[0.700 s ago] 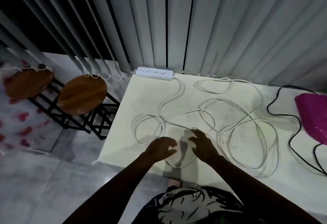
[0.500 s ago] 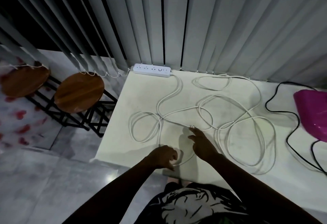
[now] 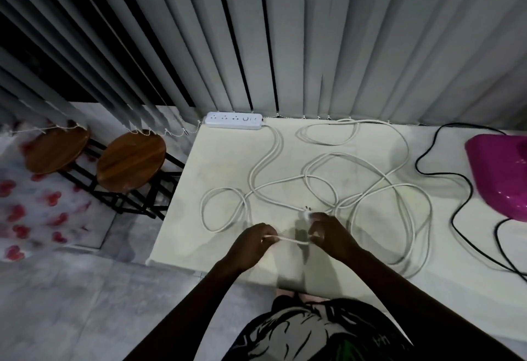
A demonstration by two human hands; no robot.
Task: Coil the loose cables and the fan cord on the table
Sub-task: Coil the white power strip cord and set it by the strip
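A long white cable [image 3: 368, 198] lies in loose loops over the pale table [image 3: 216, 155], running from a white power strip [image 3: 233, 120] at the far edge. Its plug [image 3: 306, 212] sits just beyond my right hand [image 3: 330, 235]. My left hand [image 3: 253, 242] pinches the cable near the front edge, and my right hand grips the same stretch by the plug end, so a short length is held taut between them. A black cord [image 3: 459, 206] snakes over the right side of the table, beside a pink fan base [image 3: 502, 172].
Vertical grey blinds [image 3: 313, 38] hang along the table's far edge. Two round wooden stools [image 3: 131, 161] stand on the floor to the left. The table's left and front edges drop to a grey tiled floor [image 3: 71, 303].
Both hands went from hovering over the cable to closing on it. The stretch near the plug is now lifted and held between them.
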